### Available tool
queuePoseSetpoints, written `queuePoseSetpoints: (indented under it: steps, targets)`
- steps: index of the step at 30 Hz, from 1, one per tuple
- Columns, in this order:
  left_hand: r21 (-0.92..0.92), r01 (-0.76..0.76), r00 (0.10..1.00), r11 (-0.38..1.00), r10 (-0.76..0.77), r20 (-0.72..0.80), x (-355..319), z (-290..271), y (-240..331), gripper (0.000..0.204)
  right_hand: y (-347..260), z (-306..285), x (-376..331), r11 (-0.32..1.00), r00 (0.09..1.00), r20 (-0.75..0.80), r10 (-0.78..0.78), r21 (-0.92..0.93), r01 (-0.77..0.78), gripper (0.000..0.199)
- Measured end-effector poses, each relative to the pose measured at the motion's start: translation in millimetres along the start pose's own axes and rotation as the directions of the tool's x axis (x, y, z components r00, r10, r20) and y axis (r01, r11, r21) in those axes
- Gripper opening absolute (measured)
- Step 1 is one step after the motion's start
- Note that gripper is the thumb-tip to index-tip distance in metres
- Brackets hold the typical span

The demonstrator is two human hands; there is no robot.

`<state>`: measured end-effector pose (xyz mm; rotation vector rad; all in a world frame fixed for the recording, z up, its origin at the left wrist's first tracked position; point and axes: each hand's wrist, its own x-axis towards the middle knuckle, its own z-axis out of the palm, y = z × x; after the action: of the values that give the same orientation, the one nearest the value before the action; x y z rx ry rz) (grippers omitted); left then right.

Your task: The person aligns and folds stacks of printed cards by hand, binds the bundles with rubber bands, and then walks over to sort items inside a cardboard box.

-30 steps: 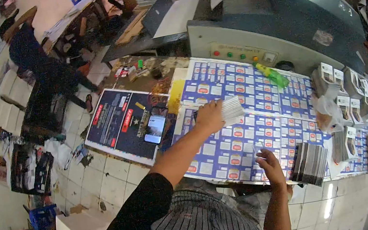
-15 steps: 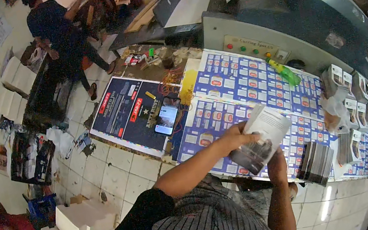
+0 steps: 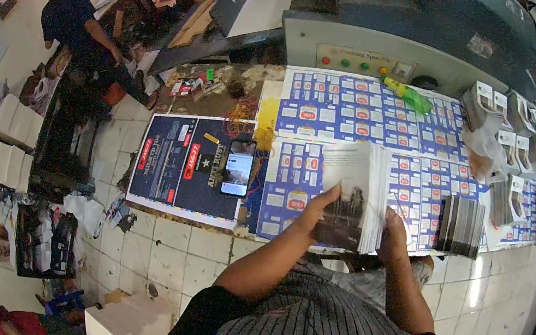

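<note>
I hold a thick stack of printed sheets (image 3: 357,187) over the near edge of the work table, which is covered by blue and white printed sheets (image 3: 350,106). My left hand (image 3: 321,207) grips the stack's left side, thumb on top. On the stack's lower right edge rests my right hand (image 3: 391,235), gripping it too. The top sheet shows a dark picture below and white paper above.
A phone (image 3: 238,171) with a lit screen lies on a dark poster (image 3: 185,167). Stacks of cards (image 3: 461,225) and folded leaflets (image 3: 504,126) stand to the right. A grey machine (image 3: 399,15) sits behind, a green bottle (image 3: 407,94) before it. A person (image 3: 79,28) stands far left.
My left hand came back from the table's middle with a white sheet and joined the right hand, and both now hold the stack nearer my body.
</note>
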<state>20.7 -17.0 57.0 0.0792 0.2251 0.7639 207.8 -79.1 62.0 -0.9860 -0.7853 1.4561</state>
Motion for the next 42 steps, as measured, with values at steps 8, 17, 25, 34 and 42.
queuePoseSetpoints:
  steps: [8,17,25,34,42]
  targets:
    - [0.244,-0.022,0.992,0.97,0.051,-0.112,-15.5,22.2,24.8,0.045,-20.0,-33.2,-15.2,0.991,0.981,0.155,-0.113,0.088,0.101,0.031]
    - [0.645,0.177,0.931,0.743,0.086,-0.355,-13.3,10.9,-8.8,0.059,-49.7,-44.9,-18.0,0.957,0.936,-0.342,-0.087,0.233,0.174,0.022]
    - [0.554,0.146,0.948,0.82,0.043,-0.315,1.1,-0.4,-10.4,0.056,-43.8,-58.0,-32.9,0.975,0.966,-0.249,-0.068,0.187,0.117,0.027]
    - [0.52,0.168,0.94,0.838,0.022,-0.339,6.6,-29.3,-4.6,0.06,-30.0,-63.5,-26.1,1.0,0.974,-0.225,0.015,0.003,-0.015,0.034]
    - [0.557,0.175,0.896,0.812,0.103,-0.433,0.9,-3.1,-4.1,0.058,-39.4,-44.4,-15.8,0.984,0.966,-0.256,0.038,-0.16,-0.081,0.03]
